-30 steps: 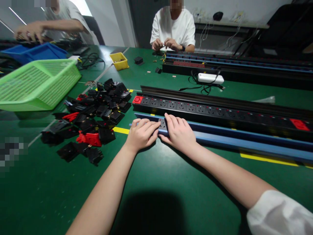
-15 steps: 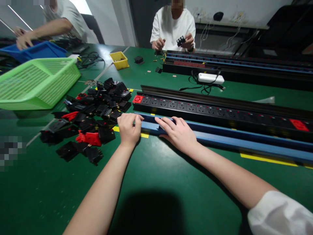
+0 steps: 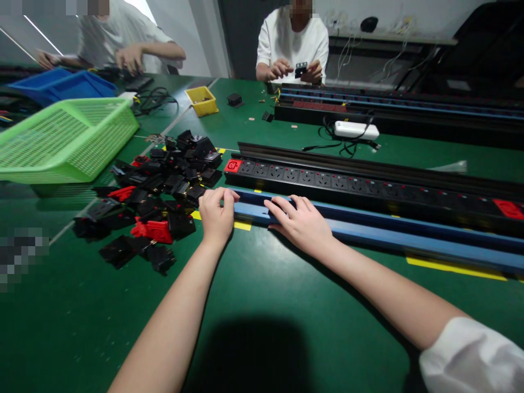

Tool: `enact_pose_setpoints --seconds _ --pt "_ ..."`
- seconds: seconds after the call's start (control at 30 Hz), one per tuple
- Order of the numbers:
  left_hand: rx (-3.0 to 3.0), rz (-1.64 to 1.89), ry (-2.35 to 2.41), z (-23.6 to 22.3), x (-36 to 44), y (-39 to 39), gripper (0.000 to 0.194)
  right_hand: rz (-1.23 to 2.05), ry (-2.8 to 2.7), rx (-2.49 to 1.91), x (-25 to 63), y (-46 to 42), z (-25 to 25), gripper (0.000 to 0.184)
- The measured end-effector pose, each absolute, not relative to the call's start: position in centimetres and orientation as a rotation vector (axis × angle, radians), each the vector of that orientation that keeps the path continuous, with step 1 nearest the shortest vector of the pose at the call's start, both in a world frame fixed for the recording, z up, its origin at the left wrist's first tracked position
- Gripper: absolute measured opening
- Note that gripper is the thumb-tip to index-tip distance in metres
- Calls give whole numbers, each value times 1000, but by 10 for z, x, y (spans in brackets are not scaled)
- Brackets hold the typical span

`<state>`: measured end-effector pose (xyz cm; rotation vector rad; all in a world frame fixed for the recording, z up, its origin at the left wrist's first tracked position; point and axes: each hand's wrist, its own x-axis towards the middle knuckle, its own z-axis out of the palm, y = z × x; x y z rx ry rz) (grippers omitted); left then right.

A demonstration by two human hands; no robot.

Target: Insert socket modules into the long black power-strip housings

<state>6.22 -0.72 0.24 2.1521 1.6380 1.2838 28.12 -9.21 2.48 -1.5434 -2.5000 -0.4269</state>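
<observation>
Left grip (image 3: 216,214) farther left, rail (image 3: 250,211) beneath

Green basket (image 3: 96,143) near blue bins (image 3: 61,87); yellow bin (image 3: 207,107); white power strip (image 3: 355,130) among black cords (image 3: 323,146).

The left hand (image 3: 216,214) bends over the near end of a blue rail (image 3: 347,226), while the right hand (image 3: 301,225) lies across it, fingers spread; what sits beneath them is hidden. From the hands, a black socket strip (image 3: 323,180) with red end sockets runs from twelve toward three o'clock. A loose pile of black and red modules (image 3: 158,232) lies at nine, a green basket (image 3: 102,117) near ten, a yellow bin (image 3: 202,107) at eleven. At twelve, a person (image 3: 278,38) across the green surface (image 3: 245,305) holds a small black part (image 3: 301,70).
</observation>
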Motion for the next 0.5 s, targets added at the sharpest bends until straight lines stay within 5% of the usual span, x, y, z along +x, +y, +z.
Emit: enact_pose_setpoints --seconds 0.5 --pt "1701 1475 1561 -7 56 5 35 -447 -2483 -1486 285 -92 19 52"
